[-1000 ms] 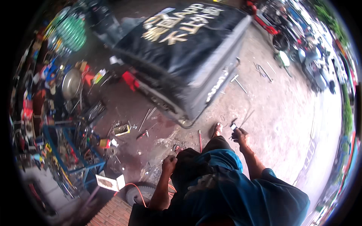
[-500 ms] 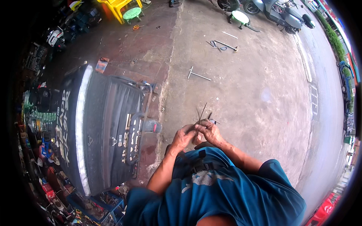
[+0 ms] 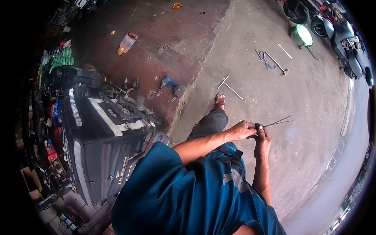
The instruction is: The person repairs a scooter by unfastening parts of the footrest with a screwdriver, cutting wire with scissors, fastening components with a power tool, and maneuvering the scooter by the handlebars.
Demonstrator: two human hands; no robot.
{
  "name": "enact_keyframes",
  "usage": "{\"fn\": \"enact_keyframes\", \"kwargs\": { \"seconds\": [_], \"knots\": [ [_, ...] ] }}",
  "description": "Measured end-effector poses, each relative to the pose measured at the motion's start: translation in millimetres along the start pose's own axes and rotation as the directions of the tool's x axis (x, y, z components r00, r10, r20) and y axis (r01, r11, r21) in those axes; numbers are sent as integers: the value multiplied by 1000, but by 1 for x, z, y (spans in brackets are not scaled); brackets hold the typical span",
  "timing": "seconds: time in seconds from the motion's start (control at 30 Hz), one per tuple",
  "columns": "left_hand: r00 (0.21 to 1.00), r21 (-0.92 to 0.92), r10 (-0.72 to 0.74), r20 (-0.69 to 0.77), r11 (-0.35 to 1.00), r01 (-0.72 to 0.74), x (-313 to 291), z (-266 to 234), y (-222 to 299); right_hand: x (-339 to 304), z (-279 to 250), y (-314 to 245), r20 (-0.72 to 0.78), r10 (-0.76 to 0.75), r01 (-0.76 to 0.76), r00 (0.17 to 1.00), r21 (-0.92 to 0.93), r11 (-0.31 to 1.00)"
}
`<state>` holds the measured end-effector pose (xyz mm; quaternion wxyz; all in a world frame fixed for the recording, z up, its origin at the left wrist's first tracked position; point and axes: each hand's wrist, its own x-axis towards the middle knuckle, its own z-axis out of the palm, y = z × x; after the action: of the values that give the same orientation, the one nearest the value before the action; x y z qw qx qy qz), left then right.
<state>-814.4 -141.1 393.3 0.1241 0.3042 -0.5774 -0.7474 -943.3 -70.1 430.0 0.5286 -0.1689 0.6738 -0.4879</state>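
My left hand and my right hand meet in front of my blue shirt, fingers closed together around a small bundle of thin metal rods. The rods stick out to the right from between both hands, above the concrete floor. My foot in a sandal stands just above the hands in the picture.
A large black box on a motorbike stands close at left. A blue power drill, a T-shaped wrench and more rods and tools lie on the floor. Parked scooters stand at top right; cluttered shelves line the left.
My view has swung round, so the black box has shifted in the picture. Both hands stay joined on the rods, which now point right instead of up.
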Motion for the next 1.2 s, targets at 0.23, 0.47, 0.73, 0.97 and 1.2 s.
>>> {"fn": "enact_keyframes", "kwargs": {
  "seconds": [0.23, 0.47, 0.73, 0.97, 1.2],
  "knots": [
    [961, 306, 239, -140, 933, -187, 114, -49, 9, 120, -1, -73, 75, 58, -48, 996, -124, 991],
    [670, -124, -335, -663, 931, 343, 138, -155, 13, 308, -29, -93, 66, 159, -116, 985, -429, 896],
    [-55, -529, -539, -841, 795, 298, 149, -195, -143, 643, -124, 90, 82, 217, -33, 973, -877, 480],
    [151, -546, -652, -743, 721, 426, 302, -135, -232, 875, -185, 240, -281, 261, -368, 924, -841, 396],
    [258, -329, -430, -865, 875, 355, 327, -146, -244, 942, -174, 300, -434, 237, -494, 869, -766, 411]
  ]
}}
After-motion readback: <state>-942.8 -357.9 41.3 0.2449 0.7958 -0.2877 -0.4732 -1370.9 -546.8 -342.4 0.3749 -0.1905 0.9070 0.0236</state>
